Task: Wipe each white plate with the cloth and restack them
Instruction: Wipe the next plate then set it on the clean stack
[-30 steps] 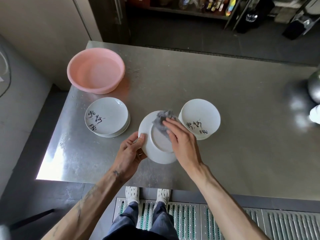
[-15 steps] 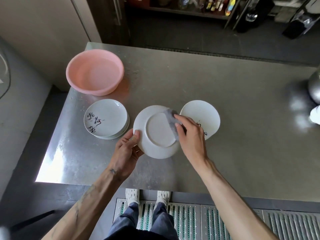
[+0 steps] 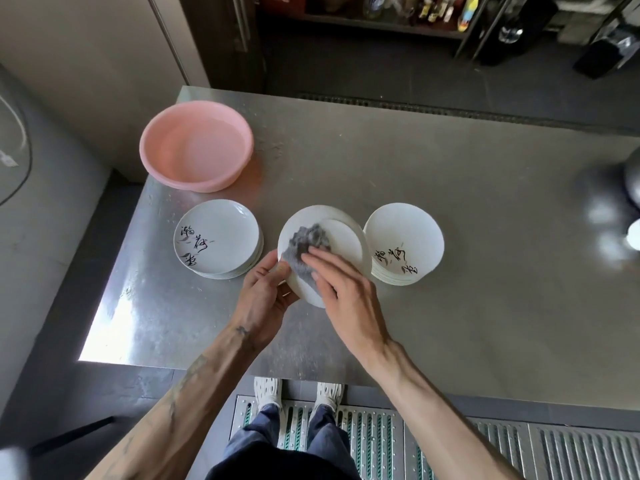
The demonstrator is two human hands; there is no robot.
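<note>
White plate (image 3: 346, 244) flipped bottom-up in our left hand (image 3: 266, 299), fingers curled round its rim, our right hand (image 3: 349, 296) pressing grey cloth (image 3: 304, 247) onto it with flat fingers

Brushed steel table (image 3: 450, 209) with dull sheen, glossy white ceramic plate (image 3: 346, 244), nubby grey cloth (image 3: 304, 247), smooth pink plastic basin (image 3: 194, 181)

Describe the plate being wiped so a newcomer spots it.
On the steel table stand a left stack and a right stack of plates. Between them the left hand grips one plate, grey cloth on it. Unlike the stack tops, it shows a plain underside, no calligraphy.
</note>
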